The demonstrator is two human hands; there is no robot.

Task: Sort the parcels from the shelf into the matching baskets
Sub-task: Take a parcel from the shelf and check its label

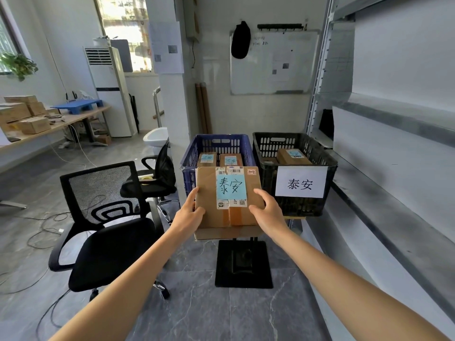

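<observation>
Head view: parcel (229, 200) marked 泰安, clasped at both sides by left hand (190, 210) and right hand (267, 207).
Held before blue basket (189, 156), which holds two parcels; matching black basket (327, 158) just right holds one; drop pending.
</observation>
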